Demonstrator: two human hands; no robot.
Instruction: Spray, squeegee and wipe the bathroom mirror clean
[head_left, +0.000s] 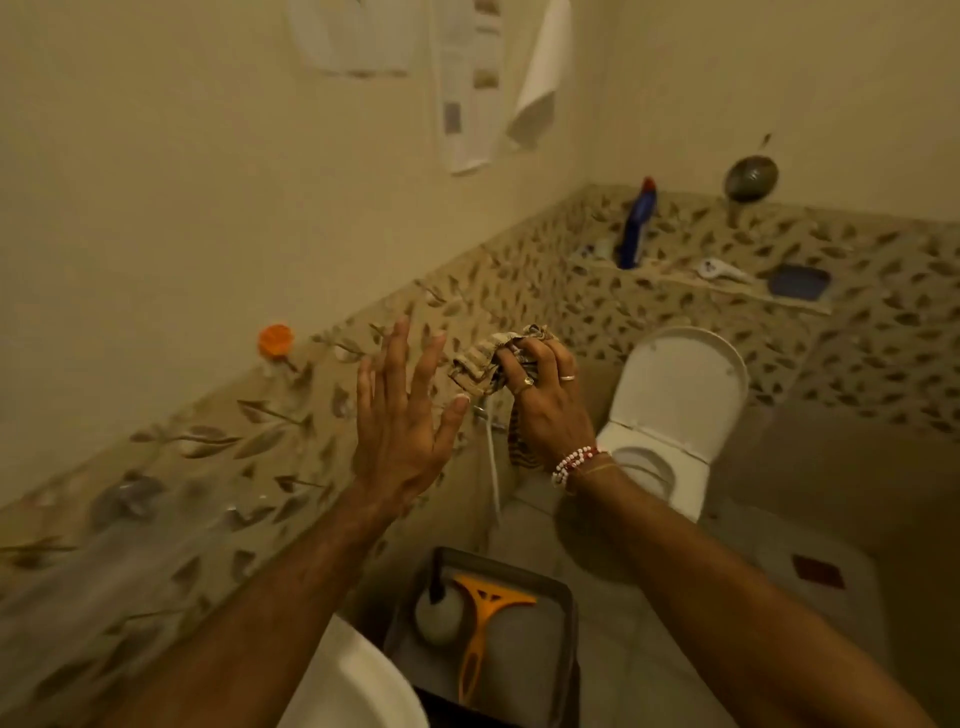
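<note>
Cloth (475, 364), striped and bunched, looks soft and light, best gripped as a wad. Right hand (548, 400) clutches it; left hand (400, 421) is spread wide, holding nothing.

I see 1 white toilet (680, 389) with its lid raised against the leaf-patterned tile band (883, 332). On the ledge (753, 292) behind it stand 1 blue bottle (636, 228) with a red cap, 1 white object (719, 270) lying flat and 1 blue dish (799, 282). A white towel (540, 83) and papers (467, 88) hang on the wall. An orange disc (276, 340) sticks to the left wall, and a white basin (353, 691) shows at the bottom edge.
</note>
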